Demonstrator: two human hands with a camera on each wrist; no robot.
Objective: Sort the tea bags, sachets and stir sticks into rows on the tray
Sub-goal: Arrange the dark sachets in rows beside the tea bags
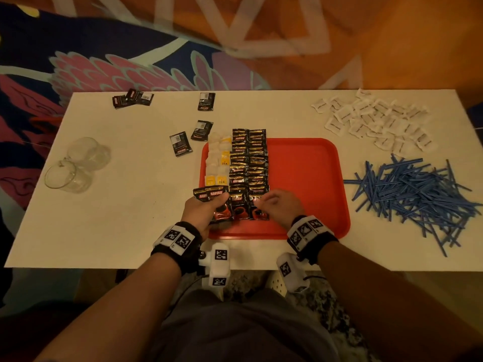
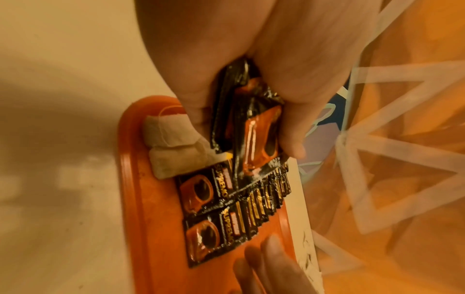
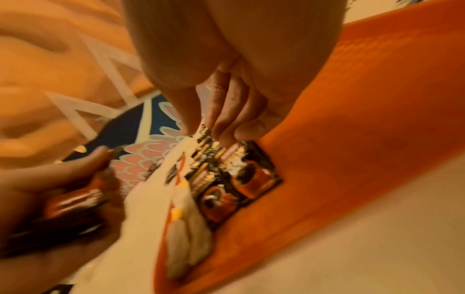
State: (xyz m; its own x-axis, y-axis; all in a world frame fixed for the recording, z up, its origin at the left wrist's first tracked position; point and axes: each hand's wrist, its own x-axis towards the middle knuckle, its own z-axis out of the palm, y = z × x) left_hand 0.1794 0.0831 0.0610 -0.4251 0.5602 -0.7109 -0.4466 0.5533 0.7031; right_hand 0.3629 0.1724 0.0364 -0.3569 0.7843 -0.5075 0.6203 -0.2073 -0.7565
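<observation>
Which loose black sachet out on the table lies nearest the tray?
The tilted sachet just beyond the tray's far-left corner, beside the tea bags; the others lie farther left or back.

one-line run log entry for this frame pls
left hand: grips coffee sachets | right hand: over sachet rows, holds nothing | tray: right half bare

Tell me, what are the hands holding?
Left hand grips a few coffee sachets by their lower ends. Right hand holds nothing.
</observation>
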